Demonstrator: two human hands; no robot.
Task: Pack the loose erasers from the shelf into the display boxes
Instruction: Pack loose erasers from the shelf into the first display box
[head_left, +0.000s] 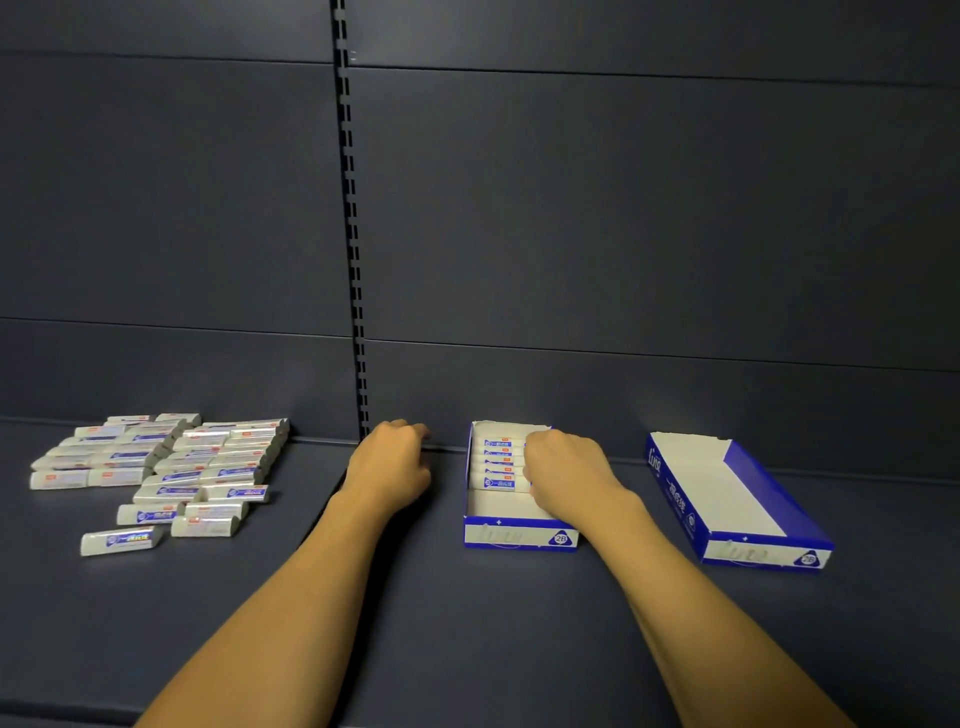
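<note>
Several loose white erasers with blue labels (171, 467) lie in rows on the left of the dark shelf. A blue and white display box (519, 535) stands in the middle, with several erasers (500, 465) lined up in its back half. My right hand (566, 475) reaches into the right side of this box, fingers curled down among the erasers; what it holds is hidden. My left hand (389, 467) rests on the shelf just left of the box, fingers curled, nothing visible in it. A second display box (763, 545) stands empty at the right.
The dark shelf surface (467, 623) runs across the whole front. A dark back panel with a slotted upright (353, 234) rises directly behind the boxes and erasers.
</note>
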